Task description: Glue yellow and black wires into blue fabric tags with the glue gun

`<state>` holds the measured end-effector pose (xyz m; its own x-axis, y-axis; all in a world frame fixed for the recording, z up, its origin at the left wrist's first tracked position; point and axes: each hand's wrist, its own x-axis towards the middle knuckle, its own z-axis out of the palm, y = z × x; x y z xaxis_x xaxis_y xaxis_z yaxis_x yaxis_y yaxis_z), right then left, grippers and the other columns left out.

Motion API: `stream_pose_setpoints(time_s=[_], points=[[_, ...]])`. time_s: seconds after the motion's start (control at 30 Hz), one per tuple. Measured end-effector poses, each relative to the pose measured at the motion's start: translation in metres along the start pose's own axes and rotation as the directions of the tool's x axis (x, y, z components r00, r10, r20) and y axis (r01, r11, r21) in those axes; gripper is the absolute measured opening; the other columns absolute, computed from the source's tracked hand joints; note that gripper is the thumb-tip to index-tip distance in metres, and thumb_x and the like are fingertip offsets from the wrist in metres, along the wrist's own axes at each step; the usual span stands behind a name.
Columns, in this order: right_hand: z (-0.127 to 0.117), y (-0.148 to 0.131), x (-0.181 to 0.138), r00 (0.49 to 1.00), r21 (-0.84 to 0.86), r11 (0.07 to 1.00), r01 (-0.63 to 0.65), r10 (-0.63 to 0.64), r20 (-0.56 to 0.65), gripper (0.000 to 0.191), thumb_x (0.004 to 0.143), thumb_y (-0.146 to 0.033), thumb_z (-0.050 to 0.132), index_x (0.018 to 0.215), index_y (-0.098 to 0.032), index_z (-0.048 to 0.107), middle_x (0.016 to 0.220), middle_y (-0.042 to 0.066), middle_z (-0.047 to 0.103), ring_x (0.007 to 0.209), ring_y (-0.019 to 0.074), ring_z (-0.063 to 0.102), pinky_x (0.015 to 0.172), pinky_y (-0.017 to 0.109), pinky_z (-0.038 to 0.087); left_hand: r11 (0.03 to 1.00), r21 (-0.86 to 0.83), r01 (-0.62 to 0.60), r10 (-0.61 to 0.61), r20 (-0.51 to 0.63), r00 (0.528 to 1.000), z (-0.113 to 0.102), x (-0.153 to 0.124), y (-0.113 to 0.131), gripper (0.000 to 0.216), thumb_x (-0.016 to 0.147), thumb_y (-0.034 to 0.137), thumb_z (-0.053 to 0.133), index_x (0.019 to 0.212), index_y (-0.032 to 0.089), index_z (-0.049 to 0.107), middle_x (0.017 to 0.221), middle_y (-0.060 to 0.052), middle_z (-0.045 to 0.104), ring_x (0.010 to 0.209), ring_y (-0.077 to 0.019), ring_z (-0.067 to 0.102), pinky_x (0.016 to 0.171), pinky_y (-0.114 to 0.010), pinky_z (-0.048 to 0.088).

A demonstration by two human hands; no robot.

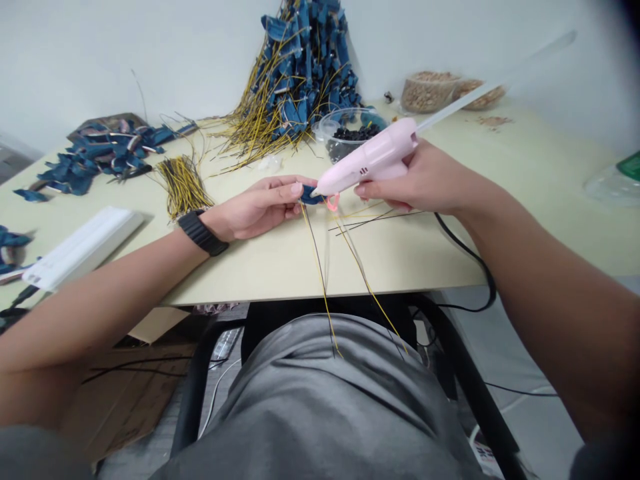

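My left hand (260, 208), a black band on its wrist, pinches a small blue fabric piece (311, 195) between thumb and fingers just above the table. Two thin yellow-and-black wires (325, 293) hang from that piece over the table's front edge onto my lap. My right hand (425, 183) is wrapped round a pink glue gun (373, 159) whose nozzle touches the blue piece. A clear glue stick (495, 77) pokes out of the gun's back end.
A tall heap of finished blue pieces with yellow wires (295, 73) stands at the back. A clear bowl of dark beads (350, 133), two tubs of brown bits (430, 90), a wire bundle (183, 183), blue scraps (100, 153), a white box (83, 247) and the gun's black cord (470, 257) surround the work.
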<state>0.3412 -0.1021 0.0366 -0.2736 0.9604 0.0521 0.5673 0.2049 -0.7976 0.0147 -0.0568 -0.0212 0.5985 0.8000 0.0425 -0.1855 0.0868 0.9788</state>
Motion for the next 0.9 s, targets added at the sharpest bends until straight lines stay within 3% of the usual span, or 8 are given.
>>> stream_pose_setpoints(time_s=[0.33,0.63,0.73,0.8,0.9], points=[[-0.004,-0.007,-0.007,1.0,0.021,0.999,-0.026,0.026,0.006,0.034,0.096,-0.026,0.102,0.08,-0.029,0.072,0.06,0.0,0.06,0.056,0.0176,0.048,0.051,0.037,0.038,0.999,0.04,-0.028,0.027,0.032,0.999,0.001,0.0,0.001,0.042,0.104,0.053,0.116,0.123,0.018,0.104,0.118,-0.011,0.093,0.09,-0.018,0.076,0.082,-0.029,0.061],[0.002,-0.021,-0.007,0.995,0.001,0.996,-0.093,0.093,0.039,0.025,0.105,-0.011,0.094,0.089,-0.023,0.08,0.056,-0.003,0.059,0.053,0.0151,0.048,0.052,0.035,0.034,0.995,0.086,-0.053,0.046,0.081,0.996,-0.002,0.0,-0.001,0.056,0.09,0.061,0.126,0.123,0.022,0.104,0.115,-0.007,0.091,0.093,-0.0169,0.076,0.085,-0.029,0.061],[-0.005,-0.016,-0.009,0.998,0.094,0.995,-0.034,0.029,0.061,0.024,0.105,-0.015,0.099,0.093,-0.023,0.08,0.058,-0.005,0.058,0.052,0.0122,0.045,0.05,0.033,0.029,0.993,0.104,-0.052,0.043,0.085,0.995,-0.004,0.0,0.0,0.058,0.09,0.064,0.125,0.125,0.023,0.104,0.119,-0.008,0.092,0.095,-0.0173,0.077,0.086,-0.03,0.062],[-0.014,-0.008,-0.01,0.996,0.195,0.98,0.032,-0.047,0.074,0.025,0.1,-0.024,0.107,0.099,-0.023,0.082,0.069,-0.004,0.069,0.052,0.0101,0.044,0.05,0.033,0.029,0.992,0.115,-0.054,0.043,0.092,0.995,-0.005,-0.001,0.0,0.058,0.092,0.064,0.124,0.127,0.022,0.104,0.121,-0.009,0.093,0.095,-0.0174,0.078,0.086,-0.03,0.063],[-0.035,0.004,-0.015,0.991,0.357,0.924,0.136,-0.132,-0.035,0.032,0.092,-0.035,0.11,0.103,-0.022,0.083,0.092,-0.001,0.084,0.051,0.0075,0.043,0.048,0.035,0.027,0.991,0.122,-0.051,0.038,0.108,0.993,-0.007,-0.001,0.0,0.059,0.095,0.065,0.122,0.133,0.023,0.105,0.122,-0.01,0.094,0.091,-0.0162,0.076,0.083,-0.028,0.062]])
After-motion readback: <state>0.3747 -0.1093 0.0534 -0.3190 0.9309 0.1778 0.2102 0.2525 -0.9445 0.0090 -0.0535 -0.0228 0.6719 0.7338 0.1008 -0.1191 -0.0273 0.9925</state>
